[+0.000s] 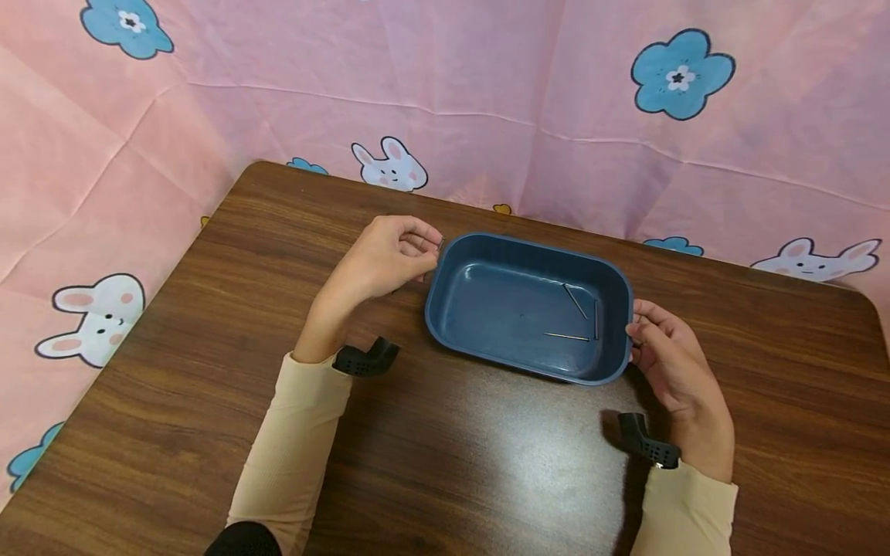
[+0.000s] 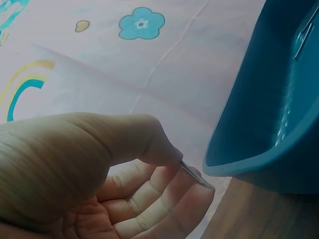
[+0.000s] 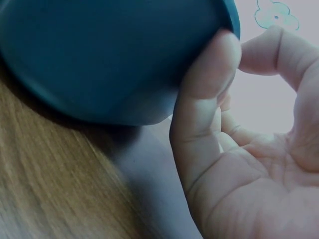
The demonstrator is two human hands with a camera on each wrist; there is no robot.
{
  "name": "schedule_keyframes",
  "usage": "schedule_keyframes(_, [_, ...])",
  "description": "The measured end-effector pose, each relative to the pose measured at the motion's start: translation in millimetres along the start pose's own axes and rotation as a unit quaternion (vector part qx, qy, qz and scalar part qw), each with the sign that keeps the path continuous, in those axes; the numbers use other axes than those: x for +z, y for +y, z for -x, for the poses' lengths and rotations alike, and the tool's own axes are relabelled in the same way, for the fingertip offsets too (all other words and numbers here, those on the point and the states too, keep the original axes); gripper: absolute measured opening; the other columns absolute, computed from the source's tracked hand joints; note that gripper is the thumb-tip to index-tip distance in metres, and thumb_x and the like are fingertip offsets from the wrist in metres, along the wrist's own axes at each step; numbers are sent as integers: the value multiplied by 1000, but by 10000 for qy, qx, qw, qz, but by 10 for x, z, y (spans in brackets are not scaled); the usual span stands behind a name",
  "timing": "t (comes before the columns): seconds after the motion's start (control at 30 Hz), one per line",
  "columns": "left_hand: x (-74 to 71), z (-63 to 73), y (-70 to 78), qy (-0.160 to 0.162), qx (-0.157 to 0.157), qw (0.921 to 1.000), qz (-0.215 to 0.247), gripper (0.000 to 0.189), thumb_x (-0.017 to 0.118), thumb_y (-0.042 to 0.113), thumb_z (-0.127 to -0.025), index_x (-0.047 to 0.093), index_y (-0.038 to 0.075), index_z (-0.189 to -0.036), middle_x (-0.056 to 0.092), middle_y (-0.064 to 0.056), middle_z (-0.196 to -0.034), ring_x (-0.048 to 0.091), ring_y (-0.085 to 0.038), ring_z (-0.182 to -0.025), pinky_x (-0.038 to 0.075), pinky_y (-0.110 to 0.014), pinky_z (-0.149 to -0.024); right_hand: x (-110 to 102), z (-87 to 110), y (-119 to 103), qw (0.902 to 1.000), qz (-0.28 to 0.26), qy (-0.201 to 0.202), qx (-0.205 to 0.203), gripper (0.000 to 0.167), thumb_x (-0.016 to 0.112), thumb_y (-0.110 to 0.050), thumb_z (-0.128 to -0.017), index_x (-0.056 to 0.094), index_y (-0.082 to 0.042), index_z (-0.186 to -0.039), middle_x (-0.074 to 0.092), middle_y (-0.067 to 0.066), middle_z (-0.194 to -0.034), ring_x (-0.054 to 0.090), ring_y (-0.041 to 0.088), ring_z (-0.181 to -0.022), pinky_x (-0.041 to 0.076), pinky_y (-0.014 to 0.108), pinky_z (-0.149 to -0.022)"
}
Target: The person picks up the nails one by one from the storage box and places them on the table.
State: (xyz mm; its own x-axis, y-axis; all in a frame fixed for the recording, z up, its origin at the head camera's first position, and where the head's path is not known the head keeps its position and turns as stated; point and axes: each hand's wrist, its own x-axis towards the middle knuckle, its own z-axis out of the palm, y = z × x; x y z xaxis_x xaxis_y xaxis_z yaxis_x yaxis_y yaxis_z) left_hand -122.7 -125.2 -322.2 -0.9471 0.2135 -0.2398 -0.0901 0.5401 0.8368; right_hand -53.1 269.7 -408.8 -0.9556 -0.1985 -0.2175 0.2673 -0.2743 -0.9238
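A blue plastic tray (image 1: 494,313) is on the wooden table, with three thin metal nails (image 1: 566,337) lying loose on its floor toward the right end. Just outside the tray's left end, my left hand (image 1: 385,259) pinches another nail (image 2: 196,175) between thumb and fingers; the left wrist view shows it close to the tray's corner. At the opposite end, my right hand (image 1: 670,355) grips the tray's rim, thumb and fingertips on its edge.
The brown wooden table (image 1: 473,455) runs back to a pink cloth (image 1: 480,54) printed with rabbits and blue flowers. Black wrist mounts (image 1: 365,359) sit on both forearms, over beige sleeves (image 1: 292,448).
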Motion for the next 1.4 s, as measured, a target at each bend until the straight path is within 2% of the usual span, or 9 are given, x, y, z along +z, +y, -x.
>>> schedule_keyframes(0.3, [-41,8,-19,66,5,10000,-38,31,67,10,-97,70,1,-127,75,-17,-116,74,-38,-95,64,-46,-83,15,-11,-2,10000,10,-42,-33,28,42,4,-106,65,-10,-111,67,-5,-90,64,8,-75,56,21,-64])
schedule_keyframes(0.53, [-60,-4,-33,114,20,9999,-110,30,67,11,-98,71,2,-126,75,-17,-115,74,-38,-91,59,-29,-72,19,-10,-6,10000,-5,23,-22,28,42,6,-105,65,-10,-111,68,-5,-90,64,8,-75,54,21,-63])
schedule_keyframes(0.63, [-72,4,-34,143,-18,9999,-74,29,67,10,-97,71,1,-125,76,-18,-116,73,-38,-91,58,-26,-70,17,-11,-3,10000,34,35,-11,28,42,5,-105,65,-10,-111,68,-5,-90,64,8,-75,55,21,-63])
schedule_keyframes(1.07, [-93,2,-68,168,-130,9998,-44,29,65,10,-94,73,1,-121,77,-16,-109,72,-39,-88,56,-26,-66,20,-7,-6,9999,94,53,44,27,43,5,-105,65,-10,-111,67,-5,-89,64,9,-73,55,21,-62])
schedule_keyframes(1.4, [-107,-4,-94,140,-247,9996,-33,29,66,12,-95,75,3,-120,78,-15,-110,72,-32,-85,56,-27,-67,16,8,-8,9999,108,69,89,26,44,4,-106,65,-10,-110,67,-4,-89,64,9,-73,56,21,-63])
